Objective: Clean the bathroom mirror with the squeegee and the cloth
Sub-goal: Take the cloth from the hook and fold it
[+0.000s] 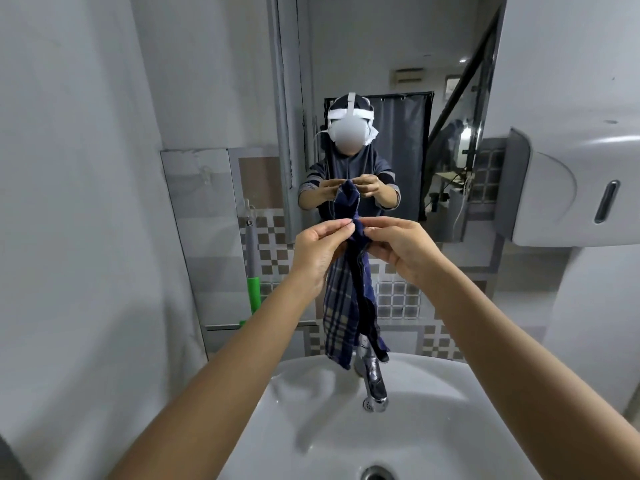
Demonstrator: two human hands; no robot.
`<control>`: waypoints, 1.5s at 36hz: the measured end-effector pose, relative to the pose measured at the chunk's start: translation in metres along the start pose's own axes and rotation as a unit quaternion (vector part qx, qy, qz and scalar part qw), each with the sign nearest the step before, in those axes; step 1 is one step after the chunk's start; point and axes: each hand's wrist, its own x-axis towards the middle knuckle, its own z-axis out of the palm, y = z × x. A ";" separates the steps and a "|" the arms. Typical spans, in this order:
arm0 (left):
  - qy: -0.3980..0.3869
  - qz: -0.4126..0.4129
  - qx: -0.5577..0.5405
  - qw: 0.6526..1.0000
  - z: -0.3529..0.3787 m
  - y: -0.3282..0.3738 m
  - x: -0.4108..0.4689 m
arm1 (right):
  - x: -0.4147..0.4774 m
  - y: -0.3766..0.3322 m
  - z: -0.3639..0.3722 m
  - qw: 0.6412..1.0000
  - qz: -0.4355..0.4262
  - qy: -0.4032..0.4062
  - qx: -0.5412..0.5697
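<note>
Navy plaid cloth hangs in front of the mirror, pinched at its top edge by both hands held close together above the white sink. Her left hand nips the fabric between thumb and forefinger, and the right hand does the same just beside it, so the cloth drops in a long fold with its lower end near the chrome tap. Over by the tiled wall to the left, the squeegee with its green grip stands upright, well apart from the hands. A white dispenser is mounted on the right
</note>
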 end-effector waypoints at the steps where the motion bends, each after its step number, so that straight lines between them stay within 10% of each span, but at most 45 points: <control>1: -0.010 0.002 0.000 1.000 -0.001 0.000 -0.001 | -0.001 0.002 0.000 1.000 -0.006 -0.001 0.004; 19: -0.055 0.103 0.202 0.972 -0.030 0.019 -0.010 | 0.000 0.011 0.007 0.998 -0.046 -0.039 -0.031; 25: -0.100 0.095 0.171 0.976 -0.039 0.033 -0.011 | 0.006 0.020 -0.007 0.972 -0.159 0.032 -0.168; 33: -0.153 0.085 0.093 0.980 -0.059 0.053 -0.015 | -0.001 0.032 0.004 0.988 -0.063 -0.119 -0.073; 39: -0.115 0.149 0.177 0.966 -0.076 0.041 -0.020 | -0.001 0.027 0.019 0.978 -0.125 -0.076 -0.151; 54: -0.154 -0.009 -0.075 0.985 -0.069 -0.030 -0.045 | 0.014 0.012 0.022 0.957 -0.185 0.069 -0.210</control>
